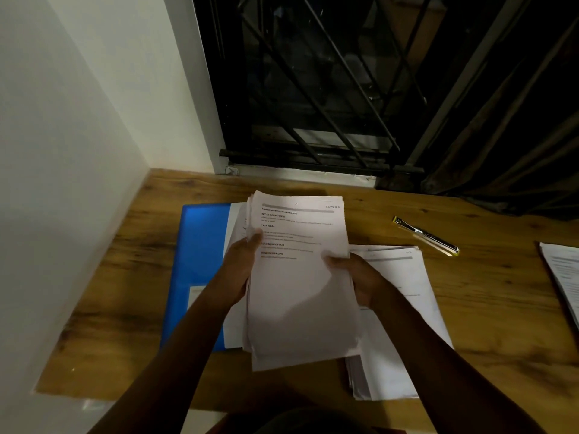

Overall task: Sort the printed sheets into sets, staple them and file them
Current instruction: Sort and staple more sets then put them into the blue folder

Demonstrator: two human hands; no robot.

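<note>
I hold a thick stack of printed sheets (300, 286) above the middle of the wooden desk (131, 277). My left hand (241, 267) grips its left edge, thumb on the top page. My right hand (357, 277) grips the right edge, thumb on the paper too. The top page carries headed text. A blue folder (197, 264) lies flat on the desk under and left of the stack. Another pile of sheets (401, 314) lies to the right, partly hidden by my right arm. A stapler (426, 236) lies on the desk at the back right.
More printed sheets (564, 277) lie at the right edge of view. A white wall borders the desk on the left. A dark barred window (329, 89) and a dark curtain (517, 151) stand behind the desk.
</note>
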